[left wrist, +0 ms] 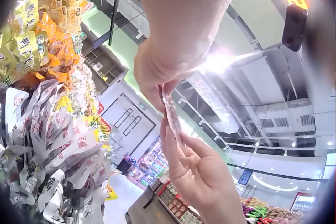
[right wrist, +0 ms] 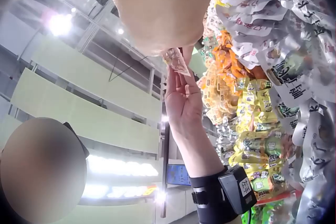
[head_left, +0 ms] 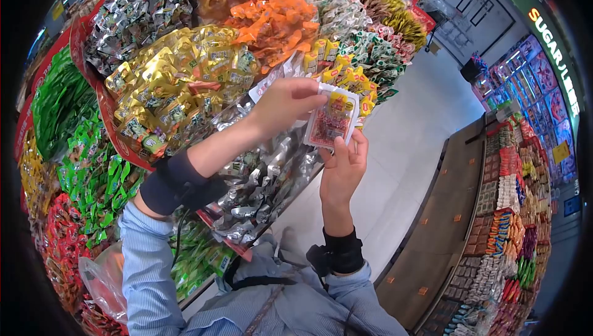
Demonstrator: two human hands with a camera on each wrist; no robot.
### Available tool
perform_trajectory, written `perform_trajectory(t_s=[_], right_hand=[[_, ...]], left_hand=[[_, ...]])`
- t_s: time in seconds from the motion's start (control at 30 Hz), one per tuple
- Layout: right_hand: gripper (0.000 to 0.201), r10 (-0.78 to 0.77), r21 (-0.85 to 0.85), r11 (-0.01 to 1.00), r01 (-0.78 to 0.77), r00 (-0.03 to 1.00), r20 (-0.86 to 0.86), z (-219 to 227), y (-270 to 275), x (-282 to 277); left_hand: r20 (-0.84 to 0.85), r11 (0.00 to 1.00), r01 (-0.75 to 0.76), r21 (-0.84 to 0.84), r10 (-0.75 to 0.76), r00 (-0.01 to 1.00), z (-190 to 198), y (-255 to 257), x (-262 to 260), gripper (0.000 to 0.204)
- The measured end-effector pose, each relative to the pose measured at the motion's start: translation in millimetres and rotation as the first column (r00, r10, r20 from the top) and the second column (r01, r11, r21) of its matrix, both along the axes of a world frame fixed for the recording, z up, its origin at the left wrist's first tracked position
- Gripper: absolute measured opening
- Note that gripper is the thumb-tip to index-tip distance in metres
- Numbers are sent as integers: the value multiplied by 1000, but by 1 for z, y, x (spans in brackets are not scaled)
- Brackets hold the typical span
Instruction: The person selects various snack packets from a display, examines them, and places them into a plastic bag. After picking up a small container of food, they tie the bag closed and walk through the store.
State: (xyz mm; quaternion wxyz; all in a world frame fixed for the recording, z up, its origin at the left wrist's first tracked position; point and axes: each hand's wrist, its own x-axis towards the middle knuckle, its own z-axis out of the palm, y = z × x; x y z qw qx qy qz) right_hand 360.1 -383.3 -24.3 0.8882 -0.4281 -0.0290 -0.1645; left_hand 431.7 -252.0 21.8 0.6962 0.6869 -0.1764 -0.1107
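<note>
Between my hands is a small flat snack packet [head_left: 335, 118] with pale edges, a yellow label and reddish contents behind a clear front. My left hand [head_left: 286, 106] pinches its upper left edge, thumb on the front. From below, my right hand [head_left: 343, 168] grips the lower edge with the thumb against the face. In the left wrist view the packet [left wrist: 174, 116] shows nearly edge-on between both hands. The right wrist view has the packet [right wrist: 177, 61] between the fingers of the left hand [right wrist: 185, 106] and the right hand [right wrist: 163, 19], whose fingertips are mostly hidden.
Beside me, a sloping display holds gold packets [head_left: 185, 82], orange packets [head_left: 275, 24], silver packets [head_left: 259, 175] and green packets [head_left: 92, 187]. A clear plastic bag [head_left: 105, 277] hangs near my left elbow. Across the pale aisle floor [head_left: 401, 144] stands another candy shelf [head_left: 500, 231].
</note>
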Motion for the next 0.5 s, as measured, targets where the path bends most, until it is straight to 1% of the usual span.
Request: perform_trajectory(t_s=[0.03, 0.13, 0.23, 0.33, 0.5], right_hand=[[25, 5, 0, 1000, -5, 1000, 2, 0, 0, 2], [24, 14, 14, 1000, -13, 1000, -6, 0, 1, 6], [24, 70, 11, 997, -70, 997, 23, -1, -2, 14], [24, 115, 36, 993, -117, 992, 56, -3, -4, 23], [24, 148, 20, 989, -149, 988, 47, 1, -13, 36]], left_hand=[[11, 999, -26, 25, 26, 1000, 0, 0, 1, 18], [-46, 999, -45, 25, 46, 998, 7, 0, 0, 19], [-78, 996, -84, 29, 86, 993, 5, 1, 4, 19], [-138, 995, -102, -13, 100, 985, 0, 3, 11, 20], [-167, 990, -136, -39, 127, 978, 4, -4, 20, 19]])
